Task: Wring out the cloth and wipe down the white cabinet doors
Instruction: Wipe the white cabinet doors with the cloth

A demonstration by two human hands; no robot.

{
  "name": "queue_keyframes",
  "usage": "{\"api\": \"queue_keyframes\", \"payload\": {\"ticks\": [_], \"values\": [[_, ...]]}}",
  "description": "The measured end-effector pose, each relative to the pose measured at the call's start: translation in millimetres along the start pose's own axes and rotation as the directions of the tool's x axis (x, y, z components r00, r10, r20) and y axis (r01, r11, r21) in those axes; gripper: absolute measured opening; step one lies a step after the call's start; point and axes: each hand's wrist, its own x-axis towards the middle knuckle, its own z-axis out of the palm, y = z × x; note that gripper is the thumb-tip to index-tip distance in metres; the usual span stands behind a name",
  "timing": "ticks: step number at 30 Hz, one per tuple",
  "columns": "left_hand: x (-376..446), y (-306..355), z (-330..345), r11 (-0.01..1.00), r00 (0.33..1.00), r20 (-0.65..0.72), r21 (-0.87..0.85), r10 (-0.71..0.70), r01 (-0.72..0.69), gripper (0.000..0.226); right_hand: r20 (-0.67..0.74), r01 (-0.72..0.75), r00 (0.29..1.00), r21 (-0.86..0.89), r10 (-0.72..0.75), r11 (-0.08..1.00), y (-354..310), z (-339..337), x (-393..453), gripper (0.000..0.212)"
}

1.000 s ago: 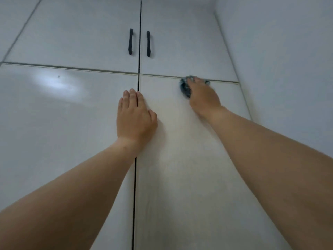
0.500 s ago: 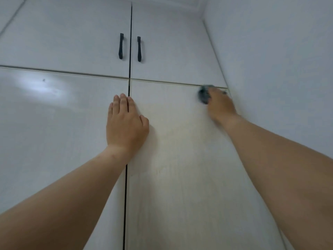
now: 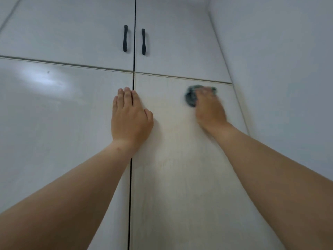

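1. The right hand point(image 3: 210, 109) presses a dark cloth point(image 3: 191, 97) against the right door point(image 3: 180, 177); blur hides whether its fingers curl round the cloth or lie straight.
2. The cloth sits near that door's top edge, peeking out past the fingertips and to their left.
3. The left hand point(image 3: 130, 117) lies flat, fingers straight and together, holding nothing, across the dark gap between the left door point(image 3: 54, 132) and the right one.
4. Above, two upper doors carry black handles point(image 3: 125, 38) side by side.
5. A white wall point(image 3: 279, 69) runs along the right.
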Motion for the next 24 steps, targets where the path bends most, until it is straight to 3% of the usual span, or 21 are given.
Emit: {"api": "queue_keyframes", "payload": {"ticks": [2,4,7,10,15,20,24], "values": [[0.3,-0.3,0.0,1.0,1.0,-0.007,-0.008,-0.005,0.005,0.068,-0.018,-0.225,0.974,-0.169,0.225,0.96,15.5,-2.7,-6.8,0.057],[0.2,0.4,-1.9,1.0,1.0,-0.001,-0.024,-0.009,0.009,0.069,-0.001,-0.278,0.959,-0.207,0.284,0.938,1.6,-4.0,-13.0,0.059],[0.2,0.4,-6.1,0.998,1.0,-0.029,-0.06,-0.008,0.006,0.069,0.065,-0.102,0.993,0.063,0.098,0.993,-42.9,-6.0,-27.3,0.059],[-3.0,-6.2,-17.0,0.988,0.999,-0.042,-0.151,-0.025,0.018,0.063,0.182,0.09,0.973,0.278,-0.144,0.956,-71.2,-11.0,-48.9,0.061],[-11.8,-31.7,-27.8,0.989,0.999,-0.051,-0.147,-0.018,0.01,0.063,0.257,0.034,0.96,0.279,-0.109,0.96,-91.6,-11.5,-1.3,0.063],[-18.8,-38.6,-11.4,0.975,0.99,-0.137,-0.219,-0.012,-0.018,0.065,0.277,0.071,0.951,0.245,-0.14,0.967,-141.3,0.3,74.5,0.059],[-17.0,-37.6,-14.8,0.946,0.987,-0.143,-0.324,-0.078,0.028,0.059,0.222,0.102,0.959,0.311,-0.177,0.945,-154.6,4.6,47.8,0.05]]}}
